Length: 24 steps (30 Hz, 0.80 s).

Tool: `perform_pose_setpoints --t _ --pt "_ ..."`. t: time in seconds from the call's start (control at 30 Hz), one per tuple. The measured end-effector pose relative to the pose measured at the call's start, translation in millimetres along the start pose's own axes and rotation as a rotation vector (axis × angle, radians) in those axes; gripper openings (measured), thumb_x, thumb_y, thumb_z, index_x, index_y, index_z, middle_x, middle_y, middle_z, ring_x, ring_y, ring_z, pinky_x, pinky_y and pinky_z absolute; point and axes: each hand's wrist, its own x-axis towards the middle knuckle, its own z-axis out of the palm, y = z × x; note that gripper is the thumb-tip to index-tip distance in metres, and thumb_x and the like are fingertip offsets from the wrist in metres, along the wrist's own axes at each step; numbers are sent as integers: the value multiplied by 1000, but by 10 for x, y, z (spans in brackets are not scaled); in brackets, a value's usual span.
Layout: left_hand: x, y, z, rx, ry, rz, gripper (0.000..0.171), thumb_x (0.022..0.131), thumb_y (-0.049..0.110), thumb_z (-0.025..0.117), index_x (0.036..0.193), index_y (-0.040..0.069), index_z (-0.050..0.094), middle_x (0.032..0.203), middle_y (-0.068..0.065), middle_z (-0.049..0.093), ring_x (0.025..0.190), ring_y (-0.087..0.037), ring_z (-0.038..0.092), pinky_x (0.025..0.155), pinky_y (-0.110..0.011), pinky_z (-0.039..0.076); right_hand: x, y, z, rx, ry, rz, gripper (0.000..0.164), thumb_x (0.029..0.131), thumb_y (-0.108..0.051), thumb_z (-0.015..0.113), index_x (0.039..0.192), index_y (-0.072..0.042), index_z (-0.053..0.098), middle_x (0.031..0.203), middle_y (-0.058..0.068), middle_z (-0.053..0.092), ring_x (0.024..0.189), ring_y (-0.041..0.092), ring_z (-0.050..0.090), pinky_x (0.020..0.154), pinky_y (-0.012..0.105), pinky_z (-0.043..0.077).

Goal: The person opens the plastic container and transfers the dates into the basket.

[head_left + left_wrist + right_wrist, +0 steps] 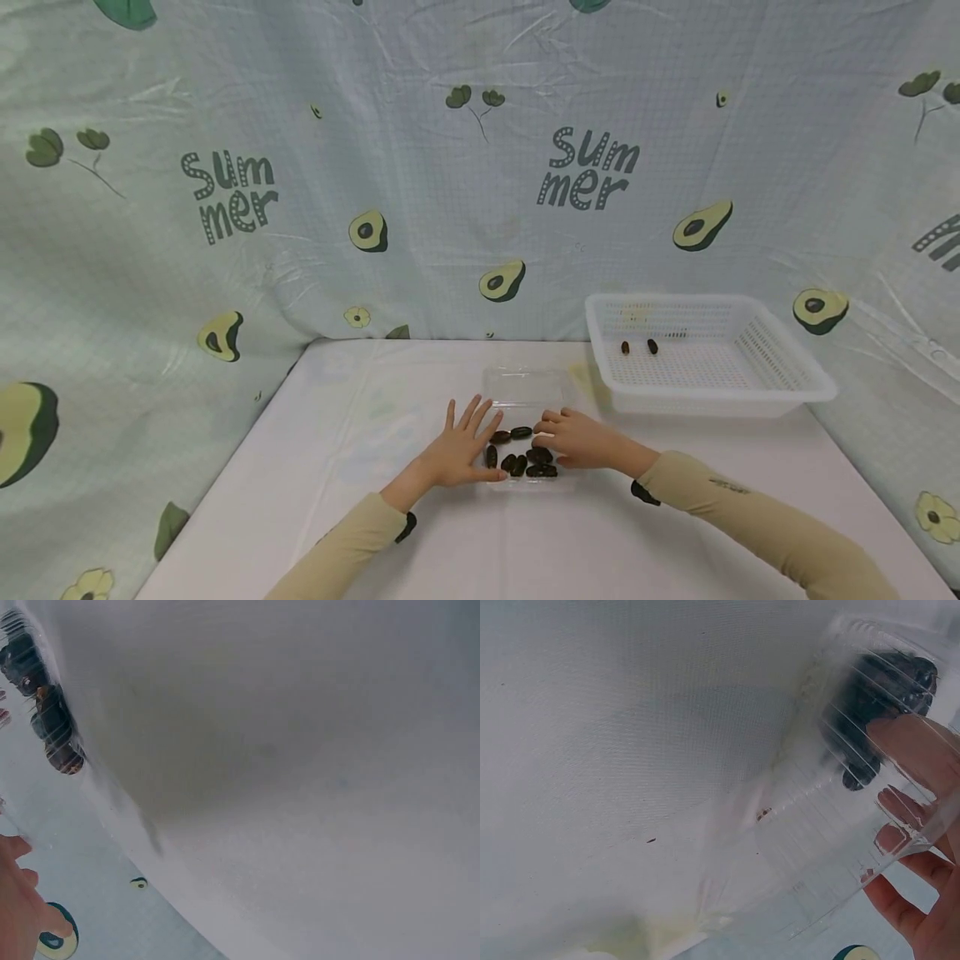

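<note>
A clear plastic clamshell box (532, 483) lies on the table with its lid (527, 387) folded back. Inside are several dark, shiny dates (521, 432), some along the near side and others towards the back left. My left hand (459, 450) rests at the box's left edge, fingers spread and straight. From the right, my right hand (577, 439) reaches into the box with bent fingers. In the right wrist view a finger (915, 742) overlaps the blurred dates (861, 776); whether it pinches one is hidden. The left wrist view shows dates (52, 720) through the box wall.
A white plastic basket (720, 400) stands at the back right, with two dark dates (652, 346) on its floor. A white cloth covers the table (360, 417). Behind hangs a printed curtain (420, 167) with avocados and lettering.
</note>
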Motion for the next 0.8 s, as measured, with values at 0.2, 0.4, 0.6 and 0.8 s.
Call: perform_pose_setpoints --t 0.2,0.4,0.6,0.8 --pt "-5 9 -8 4 -14 -5 90 81 70 32 144 9 13 151 -14 3 138 -37 3 102 -65 8 34 -25 17 -12 -25 0 41 69 -34 75 105 -23 57 109 -6 58 93 11 48 66 24 40" --pt "-2 5 21 2 -8 -4 93 79 75 22 145 10 13 150 -15 9 138 -36 6 102 -65 9 69 -38 41 -1 -23 -15 42 67 -33 76 104 -24 59 105 -8 61 89 10 48 62 23 39" --pt "-2 6 45 -6 -2 -4 99 73 79 7 145 10 13 150 -15 9 138 -36 6 101 -65 9 84 -47 64 -8 -36 -17 40 68 -32 75 104 -23 59 104 -9 62 88 9 48 60 22 37" --pt "0 3 36 -6 -5 -7 98 75 79 11 144 10 14 150 -15 8 138 -36 6 101 -65 8 105 -46 98 -7 -28 -29 39 69 -33 75 104 -23 59 103 -10 62 88 9 48 61 22 38"
